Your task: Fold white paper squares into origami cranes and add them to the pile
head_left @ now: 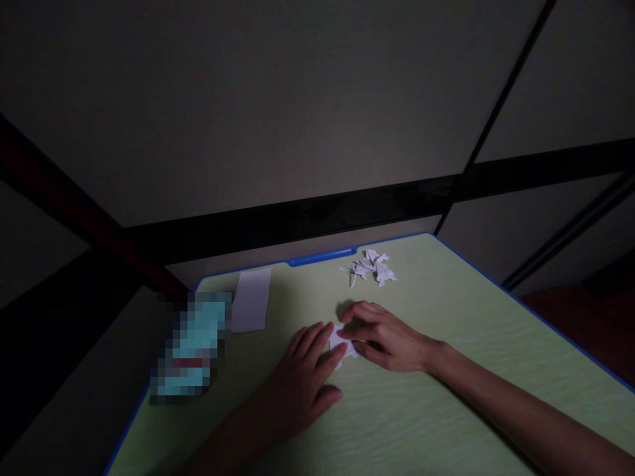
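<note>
A small folded piece of white paper [338,340] lies flat on the pale green table, between my two hands. My left hand [311,370] rests over its left side with the fingers stretched out, the index finger touching the paper. From the right, my right hand [384,336] reaches onto the paper with bent fingers, the fingertips at its upper right edge. Those fingertips partly cover the paper, so its full shape is hidden, and I cannot tell whether they pinch it.
Several folded white paper figures [378,268] lie in a group near the table's far edge. A white paper sheet [252,301] is at the far left, beside a blurred-out turquoise object [198,344]. The table [446,410] has a blue rim and stands against dark panels.
</note>
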The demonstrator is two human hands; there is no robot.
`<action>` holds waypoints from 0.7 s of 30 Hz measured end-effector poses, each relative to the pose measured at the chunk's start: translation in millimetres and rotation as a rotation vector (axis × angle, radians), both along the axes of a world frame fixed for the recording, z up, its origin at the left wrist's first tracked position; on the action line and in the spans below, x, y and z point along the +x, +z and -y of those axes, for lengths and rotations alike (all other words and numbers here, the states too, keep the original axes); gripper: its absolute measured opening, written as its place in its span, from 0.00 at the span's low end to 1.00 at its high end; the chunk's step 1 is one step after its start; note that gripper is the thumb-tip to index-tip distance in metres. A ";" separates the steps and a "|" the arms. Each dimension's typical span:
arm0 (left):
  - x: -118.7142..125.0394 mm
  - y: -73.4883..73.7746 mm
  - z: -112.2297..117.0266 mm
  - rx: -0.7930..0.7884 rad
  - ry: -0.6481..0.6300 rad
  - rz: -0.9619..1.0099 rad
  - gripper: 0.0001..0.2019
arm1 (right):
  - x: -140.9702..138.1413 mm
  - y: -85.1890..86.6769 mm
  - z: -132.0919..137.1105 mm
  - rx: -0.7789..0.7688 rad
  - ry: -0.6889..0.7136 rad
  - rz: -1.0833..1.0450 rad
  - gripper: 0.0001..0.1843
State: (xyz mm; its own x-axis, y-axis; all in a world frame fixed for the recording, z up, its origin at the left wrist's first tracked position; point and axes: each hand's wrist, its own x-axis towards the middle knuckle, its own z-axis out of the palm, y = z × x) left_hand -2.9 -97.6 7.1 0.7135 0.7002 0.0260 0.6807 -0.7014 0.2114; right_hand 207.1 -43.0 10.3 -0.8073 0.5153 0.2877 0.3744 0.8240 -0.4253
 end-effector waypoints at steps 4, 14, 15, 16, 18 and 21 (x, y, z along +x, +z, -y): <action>-1.0 -0.2 0.0 0.007 -0.011 0.025 0.27 | -0.8 0.4 -0.2 -0.013 -0.008 -0.023 0.12; -1.4 -0.8 0.3 0.022 -0.019 0.040 0.27 | -1.8 -1.3 -0.5 -0.023 -0.039 -0.035 0.10; -1.5 -0.7 0.4 0.023 -0.021 0.039 0.27 | -2.0 -1.2 -0.6 -0.023 -0.038 -0.035 0.10; -1.6 -0.5 0.5 0.023 -0.023 0.037 0.27 | -2.0 -1.1 -0.6 -0.024 -0.037 -0.035 0.10; -1.7 -0.1 0.4 0.023 -0.026 0.028 0.26 | -2.0 -0.8 -0.6 -0.025 -0.034 -0.031 0.10; -1.7 0.1 -0.1 0.023 -0.027 0.021 0.26 | -1.8 0.0 0.2 -0.021 -0.033 -0.018 0.11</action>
State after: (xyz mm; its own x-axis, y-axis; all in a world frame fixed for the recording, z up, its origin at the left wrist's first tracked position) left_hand -4.6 -97.5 7.2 0.7311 0.6798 0.0572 0.6571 -0.7242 0.2090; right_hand 205.3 -43.1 10.3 -0.7847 0.5472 0.2913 0.3928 0.8024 -0.4492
